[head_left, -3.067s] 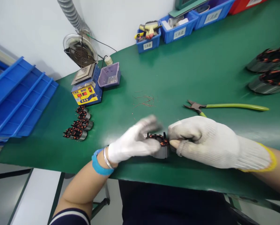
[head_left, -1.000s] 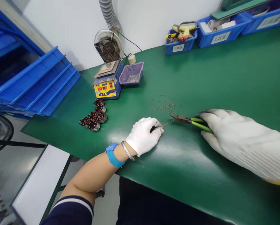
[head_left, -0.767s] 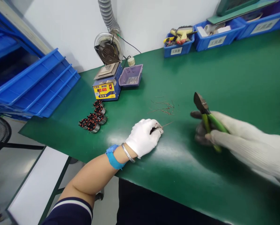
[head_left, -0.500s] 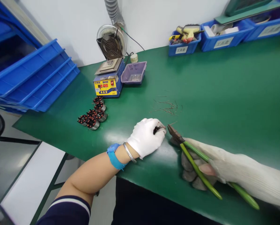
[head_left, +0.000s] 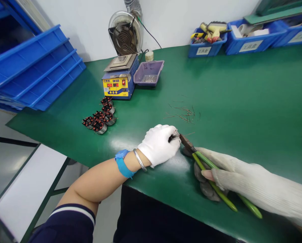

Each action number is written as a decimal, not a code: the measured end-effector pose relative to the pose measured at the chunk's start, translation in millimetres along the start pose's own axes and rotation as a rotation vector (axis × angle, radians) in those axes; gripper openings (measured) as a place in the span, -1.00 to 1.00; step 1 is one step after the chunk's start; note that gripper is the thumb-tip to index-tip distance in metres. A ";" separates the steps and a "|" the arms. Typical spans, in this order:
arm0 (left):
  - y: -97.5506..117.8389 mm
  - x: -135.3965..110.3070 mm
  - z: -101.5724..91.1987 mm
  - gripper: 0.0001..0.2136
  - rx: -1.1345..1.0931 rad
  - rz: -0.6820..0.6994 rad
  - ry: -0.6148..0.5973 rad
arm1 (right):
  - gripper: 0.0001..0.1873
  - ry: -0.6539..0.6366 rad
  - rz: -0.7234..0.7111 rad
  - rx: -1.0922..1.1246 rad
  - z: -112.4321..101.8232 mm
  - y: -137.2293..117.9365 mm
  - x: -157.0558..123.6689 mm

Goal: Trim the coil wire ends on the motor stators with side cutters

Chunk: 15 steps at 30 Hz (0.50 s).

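Observation:
My left hand [head_left: 159,145], in a white glove, is closed with the fingertips pinched together at the table top. What it grips is mostly hidden; only a dark gap and something thin and greyish show at the fingertips. My right hand [head_left: 211,175], in a worn glove with greyed fingers, holds wire cutters [head_left: 187,143] with long green handles. The cutters' jaws touch or nearly touch the left fingertips. Just beyond the jaws lies a short thin wire [head_left: 190,133]. Farther back, several cut wire pieces [head_left: 186,114] are scattered on the green table [head_left: 242,101].
Several copper-wound motor stators [head_left: 99,126] stand at the left. Behind them are a yellow-fronted solder pot [head_left: 117,87], a purple tray [head_left: 151,72] and a round fan [head_left: 125,37]. Blue crates [head_left: 47,71] lean at far left; blue tool bins [head_left: 208,50] line the wall.
The cutters' jaws have come up to the left fingertips, and the green handles have drawn closer together. My left hand stays closed in nearly the same place. The view has shifted slightly.

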<state>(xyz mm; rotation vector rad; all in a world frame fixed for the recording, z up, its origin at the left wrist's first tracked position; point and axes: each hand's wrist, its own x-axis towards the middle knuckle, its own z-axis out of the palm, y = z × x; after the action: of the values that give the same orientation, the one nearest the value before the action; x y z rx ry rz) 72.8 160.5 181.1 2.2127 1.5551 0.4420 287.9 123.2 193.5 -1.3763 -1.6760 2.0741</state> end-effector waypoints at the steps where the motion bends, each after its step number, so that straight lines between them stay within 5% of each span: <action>1: -0.1 -0.1 -0.1 -0.93 0.001 0.003 0.001 | -0.39 -0.012 -0.001 -0.014 -0.3 -2.2 -1.1; 11: 2.5 0.7 -1.6 -0.93 0.023 -0.010 -0.028 | -0.62 0.048 0.063 -0.234 1.4 -9.1 -1.9; 15: 2.3 -0.3 -4.3 -0.96 -0.140 -0.057 -0.003 | -0.61 0.130 0.153 -0.428 0.9 -8.8 -1.6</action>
<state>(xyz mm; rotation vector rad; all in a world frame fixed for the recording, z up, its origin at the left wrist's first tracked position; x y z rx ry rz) 72.5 160.1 185.9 2.0577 1.5331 0.5143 284.5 124.8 201.7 -1.7675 -2.0981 1.7076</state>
